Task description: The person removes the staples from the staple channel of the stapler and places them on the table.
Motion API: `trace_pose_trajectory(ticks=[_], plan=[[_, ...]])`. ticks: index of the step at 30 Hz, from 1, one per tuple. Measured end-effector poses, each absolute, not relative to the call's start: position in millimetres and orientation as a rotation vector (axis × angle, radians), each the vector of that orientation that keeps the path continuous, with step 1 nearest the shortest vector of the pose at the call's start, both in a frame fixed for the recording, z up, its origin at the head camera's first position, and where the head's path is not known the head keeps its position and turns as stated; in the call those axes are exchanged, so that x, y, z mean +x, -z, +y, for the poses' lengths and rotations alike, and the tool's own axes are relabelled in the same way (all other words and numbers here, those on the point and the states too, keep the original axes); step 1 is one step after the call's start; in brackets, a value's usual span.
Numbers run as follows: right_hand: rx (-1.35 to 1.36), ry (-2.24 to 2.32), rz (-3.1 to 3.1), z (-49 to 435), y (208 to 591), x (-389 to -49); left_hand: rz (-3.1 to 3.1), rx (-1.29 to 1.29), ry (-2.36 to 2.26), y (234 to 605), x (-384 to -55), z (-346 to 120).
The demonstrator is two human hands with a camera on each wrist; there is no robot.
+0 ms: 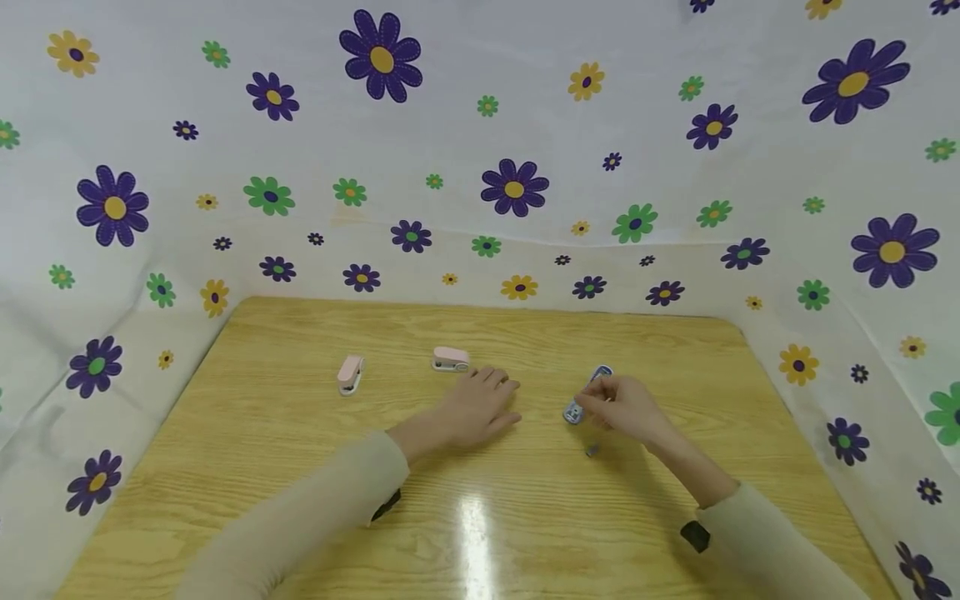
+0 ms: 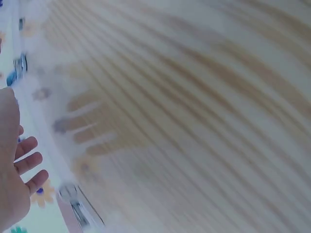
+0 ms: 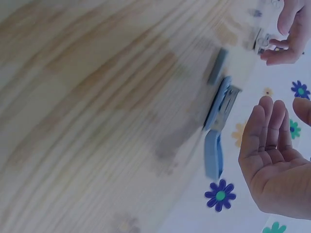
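A blue stapler point(image 1: 573, 412) lies opened out on the table, its two halves stretched in a line in the right wrist view. My right hand point(image 1: 622, 404) is above it and covers part of it in the head view. From the right wrist, its fingers point(image 3: 265, 128) look loosely bent, with nothing between them and the thumb. A small grey strip, likely staples point(image 3: 217, 66), lies near one end of the stapler. My left hand point(image 1: 483, 406) is held palm down with fingers spread, holding nothing. Just beyond its fingertips is a pink stapler point(image 1: 451, 358).
Farther left, another pink stapler point(image 1: 350, 375) sits on the wooden table point(image 1: 300, 492). A flowered white cloth point(image 1: 442, 133) rises behind the table's back edge and along both sides.
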State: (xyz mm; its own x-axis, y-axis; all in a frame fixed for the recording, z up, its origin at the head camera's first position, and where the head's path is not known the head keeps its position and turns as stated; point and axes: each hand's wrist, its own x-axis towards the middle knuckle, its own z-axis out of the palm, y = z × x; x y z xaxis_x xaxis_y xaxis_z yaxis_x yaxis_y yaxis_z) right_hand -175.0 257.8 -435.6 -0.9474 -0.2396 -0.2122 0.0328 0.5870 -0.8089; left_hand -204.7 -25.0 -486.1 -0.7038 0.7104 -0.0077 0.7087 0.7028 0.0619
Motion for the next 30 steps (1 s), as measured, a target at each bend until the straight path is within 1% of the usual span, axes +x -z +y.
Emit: trace_pose_trajectory(ticks=[8, 14, 17, 23, 30], plan=[[-0.297, 1.253, 2.613, 218.2, 440.8, -188.3, 2.961, 1.201, -0.112, 478.4, -220.0, -87.1], [-0.353, 1.257, 2.654, 185.6, 448.6, -200.1, 3.025, 1.079, -0.117, 470.0, -233.6, -121.1], [-0.377, 1.28, 2.667, 167.3, 451.7, -207.2, 3.057, 1.004, -0.118, 471.7, -240.7, -130.5], [-0.339, 1.277, 2.7, 134.9, 455.6, -220.9, 3.103, 0.888, -0.122, 481.2, -250.3, -138.4], [-0.336, 1.123, 2.813, 113.7, 461.0, -241.3, 3.097, 0.869, -0.154, 489.9, -259.3, -139.2]])
